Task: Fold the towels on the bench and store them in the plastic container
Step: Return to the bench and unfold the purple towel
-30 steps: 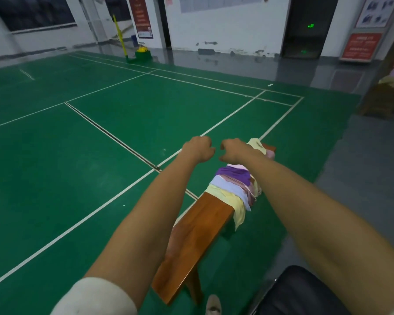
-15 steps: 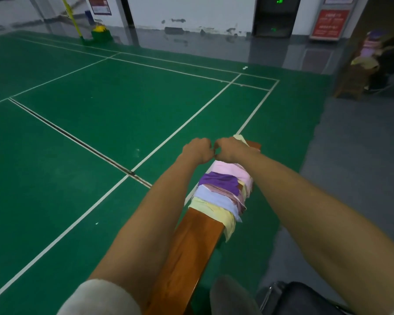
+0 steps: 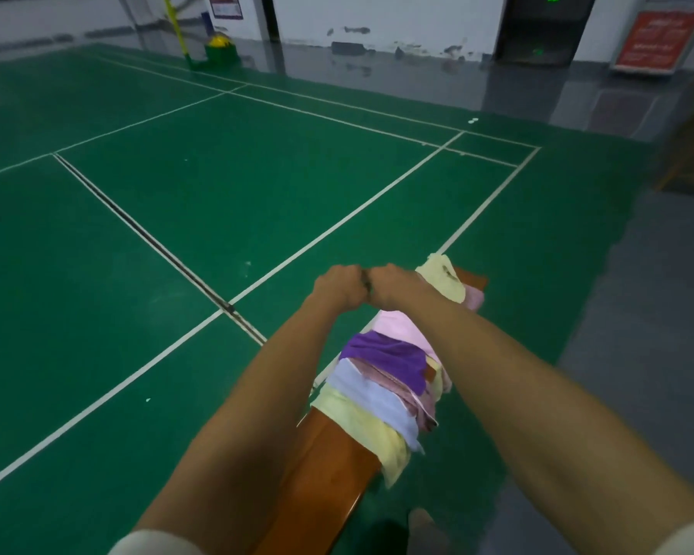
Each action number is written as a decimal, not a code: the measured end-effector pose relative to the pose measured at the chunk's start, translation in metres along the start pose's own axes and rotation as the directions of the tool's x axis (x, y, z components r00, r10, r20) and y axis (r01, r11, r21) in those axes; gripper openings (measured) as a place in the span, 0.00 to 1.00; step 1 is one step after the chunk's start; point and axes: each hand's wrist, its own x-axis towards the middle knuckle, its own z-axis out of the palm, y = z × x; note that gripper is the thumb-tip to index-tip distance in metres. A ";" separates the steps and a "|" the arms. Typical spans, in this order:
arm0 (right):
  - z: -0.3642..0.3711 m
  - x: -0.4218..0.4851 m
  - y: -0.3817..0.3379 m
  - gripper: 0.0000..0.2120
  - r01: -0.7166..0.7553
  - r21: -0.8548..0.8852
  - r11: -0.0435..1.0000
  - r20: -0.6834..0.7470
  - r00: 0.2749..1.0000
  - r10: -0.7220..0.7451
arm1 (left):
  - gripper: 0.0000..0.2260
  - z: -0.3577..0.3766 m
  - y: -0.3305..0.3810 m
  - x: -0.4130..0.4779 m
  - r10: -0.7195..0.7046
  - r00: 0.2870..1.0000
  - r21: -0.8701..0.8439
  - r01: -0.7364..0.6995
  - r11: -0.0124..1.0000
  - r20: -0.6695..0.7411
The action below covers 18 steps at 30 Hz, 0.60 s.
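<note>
A green badminton court floor (image 3: 177, 218) spreads under a narrow wooden counter (image 3: 317, 474) that runs away from the person. Both arms reach out over it; the left hand (image 3: 339, 286) and right hand (image 3: 391, 284) are curled into fists, knuckles touching, and neither grip appears to hold anything. The towels (image 3: 385, 378), an overlapping heap of yellow, lilac, purple and pink, lie below and nearer than the fists, strung along the counter's long axis, closer to the right forearm. A pale yellow towel (image 3: 443, 276) sits just beyond the right fist. No plastic container is in view
</note>
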 end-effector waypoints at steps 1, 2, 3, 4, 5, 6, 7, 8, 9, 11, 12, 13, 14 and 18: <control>0.014 0.016 0.008 0.17 0.015 0.004 1.000 0.010 1.000 -0.015 | 0.15 0.017 -0.002 0.013 -0.021 1.000 -0.006 0.021 1.000 0.004; 0.028 0.032 0.015 0.17 0.029 0.011 1.000 0.016 0.999 -0.029 | 0.15 0.033 -0.005 0.025 -0.033 0.999 -0.006 0.033 0.999 0.006; 0.042 0.045 0.022 0.17 0.036 0.013 0.999 0.019 0.999 -0.036 | 0.16 0.048 -0.007 0.036 -0.040 0.999 0.006 0.040 0.999 0.004; 0.055 0.056 0.028 0.16 0.045 0.009 0.999 0.026 0.999 -0.045 | 0.16 0.063 -0.010 0.045 -0.045 0.999 0.018 0.045 0.999 -0.004; 0.069 0.067 0.034 0.16 0.060 0.011 0.998 0.032 0.998 -0.061 | 0.17 0.078 -0.013 0.054 -0.051 0.999 0.021 0.052 0.998 -0.017; 0.083 0.078 0.038 0.16 0.075 0.014 0.997 0.031 0.997 -0.076 | 0.17 0.093 -0.016 0.061 -0.060 0.998 0.018 0.061 0.998 -0.034; 0.097 0.087 0.042 0.17 0.086 0.012 0.996 0.025 0.996 -0.087 | 0.17 0.108 -0.021 0.067 -0.070 0.996 0.019 0.071 0.997 -0.052; 0.113 0.095 0.045 0.18 0.091 0.001 0.996 0.024 0.996 -0.091 | 0.17 0.123 -0.027 0.073 -0.082 0.994 0.022 0.083 0.996 -0.067; 0.128 0.103 0.048 0.19 0.097 -0.008 0.995 0.023 0.995 -0.097 | 0.17 0.138 -0.033 0.077 -0.094 0.993 0.029 0.096 0.995 -0.077; 0.157 0.112 0.050 0.20 0.117 -0.018 0.993 0.016 0.993 -0.117 | 0.18 0.167 -0.047 0.079 -0.123 0.988 0.044 0.128 0.991 -0.095; 0.170 0.116 0.050 0.21 0.130 -0.023 0.991 0.009 0.991 -0.130 | 0.18 0.182 -0.053 0.078 -0.139 0.985 0.045 0.145 0.988 -0.105; 0.184 0.117 0.051 0.21 0.147 -0.035 0.989 0.001 0.989 -0.147 | 0.18 0.196 -0.059 0.076 -0.158 0.981 0.044 0.164 0.986 -0.111; 0.195 0.116 0.050 0.22 0.166 -0.053 0.985 -0.006 0.986 -0.166 | 0.18 0.210 -0.064 0.072 -0.179 0.977 0.046 0.185 0.982 -0.115; 0.226 0.094 0.050 0.23 0.249 -0.080 0.965 -0.070 0.964 -0.255 | 0.18 0.255 -0.073 0.038 -0.267 0.952 0.026 0.274 0.961 -0.149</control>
